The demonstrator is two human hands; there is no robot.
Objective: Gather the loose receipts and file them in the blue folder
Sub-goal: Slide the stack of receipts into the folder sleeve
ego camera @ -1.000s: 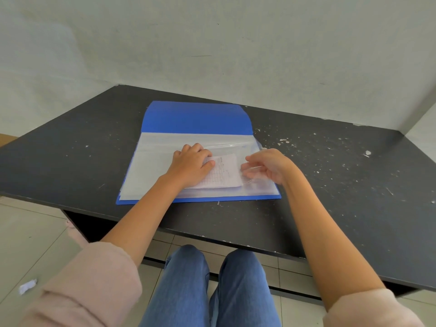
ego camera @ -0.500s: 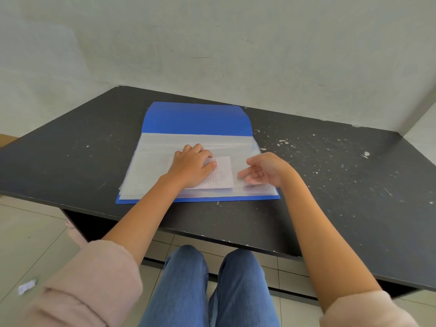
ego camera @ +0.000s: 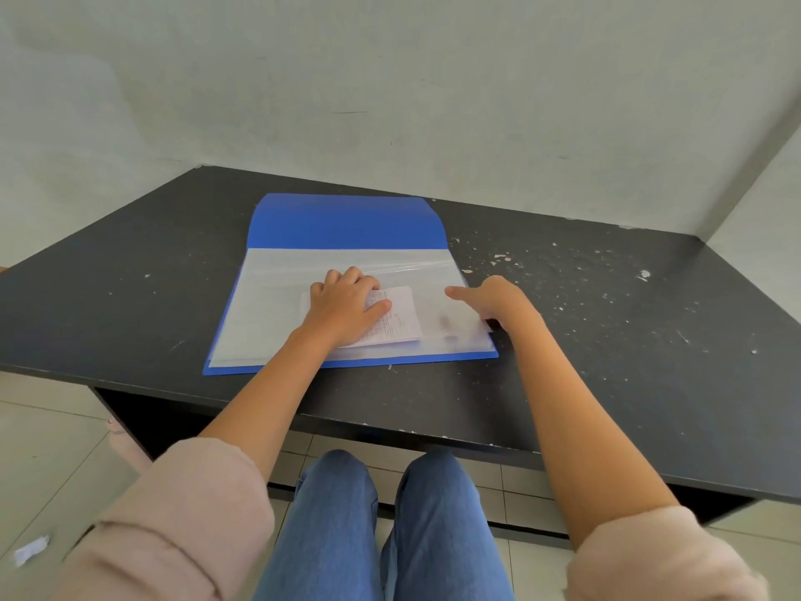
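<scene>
Blue folder: lies open on the desk, blue cover flap away from the person, stack of clear plastic sleeves facing up on the near half. Lower edge of the blue back cover shows beneath the sleeves.
Receipts: a small white printed slip lies on the sleeves, right of centre, slightly askew. Whether it sits inside a sleeve or on top of one cannot be told. Whether more than one slip is stacked there cannot be told.
Left hand: palm down, flat on the left part of the receipts, fingers together and pointing away, thumb stretched across the paper. It presses rather than grips; nothing is closed within it.
Right hand: at the right edge of the sleeves, loosely spread, index finger extended toward the left across the plastic. The lower fingers meet the right border of the sleeve stack near its near corner; whether they pinch a sheet cannot be told.
Separation of hands: apart, with bare plastic and the right part of the receipts between them.
Desk: dark top, scattered with white flecks, densest to the right of the folder; set into a corner of pale walls.
Person: seated, pink sleeves pushed up the forearms, blue jeans below the desk edge.
Floor: pale tiles, a crumpled white scrap at far left.
</scene>
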